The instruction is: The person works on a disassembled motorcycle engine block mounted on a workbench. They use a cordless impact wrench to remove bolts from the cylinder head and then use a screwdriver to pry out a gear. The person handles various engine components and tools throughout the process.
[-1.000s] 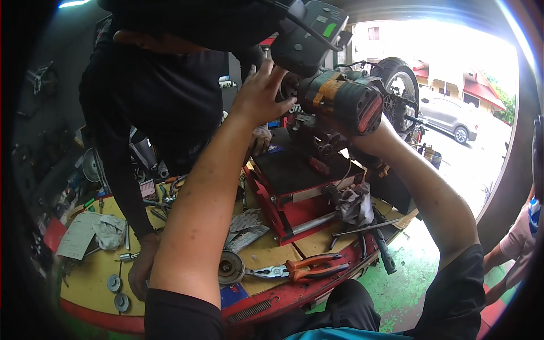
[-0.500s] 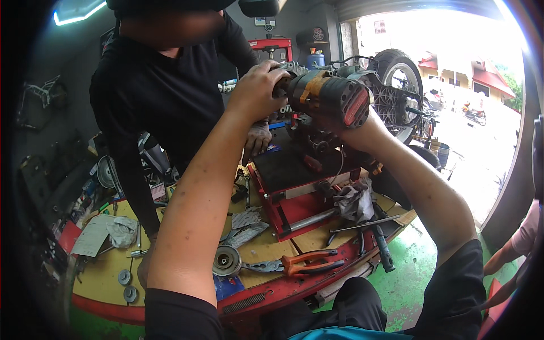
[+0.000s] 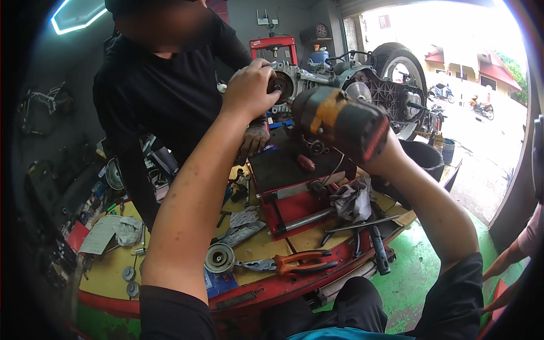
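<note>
A coil spring (image 3: 236,300) lies on the red rim (image 3: 272,290) along the near edge of the yellow tabletop (image 3: 273,243). Just in from that edge, pliers with orange handles (image 3: 305,262) lie with their tips beside a round metal pulley (image 3: 219,259), which partly covers a blue packet (image 3: 222,285). Toward the left end of the same edge sit two small grey discs (image 3: 129,273); beyond them are a crumpled white cloth (image 3: 128,231) and a sheet of paper (image 3: 97,236). Near the right corner, a grey-green handle (image 3: 379,250) reaches out over the rim. Farther in, a red stand with a black top (image 3: 277,170) carries a red-handled tool (image 3: 306,163), and a dirty rag (image 3: 351,200) hangs at its right side. Above the stand, the right hand (image 3: 384,152) holds a black-and-orange power tool (image 3: 340,122), its fingers mostly hidden behind the body. The left hand (image 3: 249,86) is bent against a dark round part (image 3: 283,84) at the left end of an engine (image 3: 309,77); how firmly it grips cannot be told. A co-worker's hand (image 3: 253,143) is at the stand's far left corner. At the engine's right is a wheel (image 3: 418,65); farther back stands a red press (image 3: 273,43).
</note>
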Demonstrator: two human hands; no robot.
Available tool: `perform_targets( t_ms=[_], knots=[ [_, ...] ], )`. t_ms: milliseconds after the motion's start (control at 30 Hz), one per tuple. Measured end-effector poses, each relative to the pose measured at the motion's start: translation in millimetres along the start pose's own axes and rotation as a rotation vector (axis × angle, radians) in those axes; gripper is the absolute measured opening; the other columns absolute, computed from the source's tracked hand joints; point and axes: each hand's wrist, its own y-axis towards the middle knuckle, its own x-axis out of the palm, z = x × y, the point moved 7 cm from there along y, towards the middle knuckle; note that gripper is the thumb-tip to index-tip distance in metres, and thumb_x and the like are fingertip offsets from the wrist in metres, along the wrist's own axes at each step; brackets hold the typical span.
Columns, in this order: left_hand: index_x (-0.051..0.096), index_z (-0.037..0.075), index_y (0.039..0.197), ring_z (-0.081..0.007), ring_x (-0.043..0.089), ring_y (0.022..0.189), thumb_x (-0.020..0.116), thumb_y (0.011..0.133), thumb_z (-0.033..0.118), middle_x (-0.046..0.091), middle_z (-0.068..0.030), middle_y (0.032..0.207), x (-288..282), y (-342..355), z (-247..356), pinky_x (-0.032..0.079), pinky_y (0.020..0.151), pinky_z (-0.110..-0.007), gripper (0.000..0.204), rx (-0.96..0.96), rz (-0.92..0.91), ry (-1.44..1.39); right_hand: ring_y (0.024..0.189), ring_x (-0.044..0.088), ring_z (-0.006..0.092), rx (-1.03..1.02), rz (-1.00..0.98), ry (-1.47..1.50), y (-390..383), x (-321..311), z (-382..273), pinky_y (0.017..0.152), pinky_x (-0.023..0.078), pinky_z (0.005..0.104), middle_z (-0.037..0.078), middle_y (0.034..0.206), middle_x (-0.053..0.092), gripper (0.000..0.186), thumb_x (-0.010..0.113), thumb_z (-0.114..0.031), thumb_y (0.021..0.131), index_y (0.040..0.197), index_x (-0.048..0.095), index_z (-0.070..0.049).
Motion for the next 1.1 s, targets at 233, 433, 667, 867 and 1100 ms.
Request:
perform_targets(
  t_ms=[233,433,667,867,1100],
  knots=[
    [0.078,0.015,0.112,-0.025,0.06,0.131,0.083,0.084,0.024,0.064,-0.0044,0.132,-6,-15,23,0.045,0.118,-0.055,0.03,0.335,0.226,0.269,0.093,0.079,0.0209,0.244,-0.379,0.322,-39,-44,-38,0.085,0.061,0.0322,0.007,0.107,0.08,0.039,0.083,-0.027,0.086,0.123,0.08,-0.014],
    [0.075,0.016,0.107,-0.024,0.06,0.116,0.083,0.086,0.026,0.062,-0.0025,0.112,-6,-13,30,0.044,0.111,-0.048,0.024,0.502,0.192,0.366,0.09,0.075,0.039,-0.045,-0.256,0.416,-63,-57,-75,0.076,0.058,0.0482,0.017,0.097,0.076,0.072,0.082,-0.012,0.067,0.137,0.068,-0.005],
    [0.07,0.012,0.098,-0.0226,0.061,0.109,0.083,0.086,0.028,0.065,-0.0015,0.109,-4,-1,25,0.046,0.101,-0.045,0.024,0.437,0.086,0.474,0.087,0.078,0.0289,-0.181,-0.505,0.215,-88,-30,-123,0.069,0.061,0.0433,0.01,0.091,0.075,0.043,0.067,-0.023,0.091,0.131,0.069,-0.007],
    [0.069,0.014,0.103,-0.0209,0.063,0.111,0.084,0.086,0.028,0.067,0.0,0.111,-5,-8,35,0.047,0.096,-0.039,0.027,0.541,0.06,0.453,0.088,0.078,0.0308,-0.225,-0.528,0.147,-106,5,-120,0.068,0.062,0.0427,0.011,0.092,0.075,0.039,0.068,-0.024,0.092,0.126,0.068,-0.005],
    [0.067,0.012,0.106,-0.0239,0.065,0.109,0.086,0.083,0.02,0.067,-0.0027,0.114,-4,-3,35,0.052,0.094,-0.041,0.031,0.446,0.004,0.339,0.095,0.078,0.0324,-0.163,-0.62,0.093,-111,37,-108,0.076,0.064,0.0438,0.014,0.099,0.076,0.036,0.069,-0.021,0.092,0.123,0.068,-0.003]
  ],
)
